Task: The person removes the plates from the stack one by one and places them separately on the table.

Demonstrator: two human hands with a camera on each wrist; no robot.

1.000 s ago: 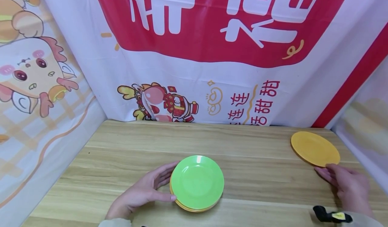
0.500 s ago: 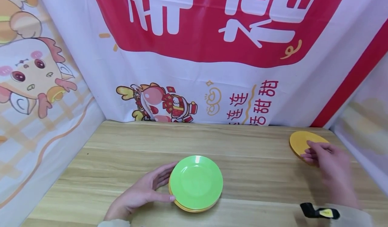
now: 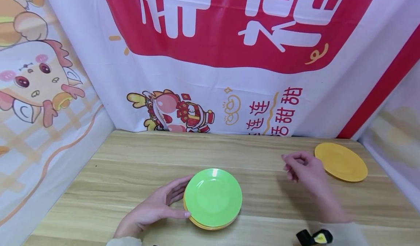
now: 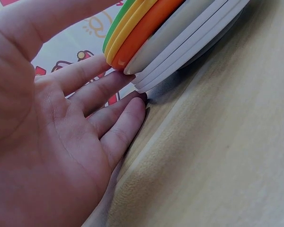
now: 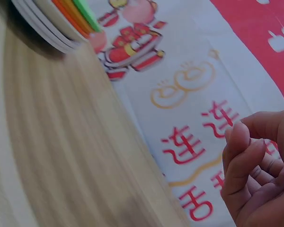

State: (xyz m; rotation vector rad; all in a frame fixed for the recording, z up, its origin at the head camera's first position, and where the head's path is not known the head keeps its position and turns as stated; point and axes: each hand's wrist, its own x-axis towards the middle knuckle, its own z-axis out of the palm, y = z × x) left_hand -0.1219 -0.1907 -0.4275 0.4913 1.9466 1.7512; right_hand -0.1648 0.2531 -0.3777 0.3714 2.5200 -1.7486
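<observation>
A stack of plates (image 3: 213,198) stands on the table, with a green plate on top. In the left wrist view, yellow plates, an orange plate (image 4: 144,35), a cream plate and several white plates (image 4: 194,47) show beneath it. My left hand (image 3: 160,206) rests against the left side of the stack, fairly straight fingertips touching the rims and thumb at the front edge. My right hand (image 3: 306,169) hovers over the table between the stack and a yellow-orange plate (image 3: 342,162). Its fingers are curled in toward the thumb, and nothing shows between them.
The wooden table (image 3: 157,154) meets a printed white and red cloth (image 3: 223,100) at the back. A cartoon-patterned cloth (image 3: 36,158) hangs on the left and a pale cloth on the right. The yellow-orange plate lies near the back right corner.
My right hand has come off the yellow-orange plate's near edge, passed over that plate and moved left toward the stack. The left hand and the plates have stayed where they were.
</observation>
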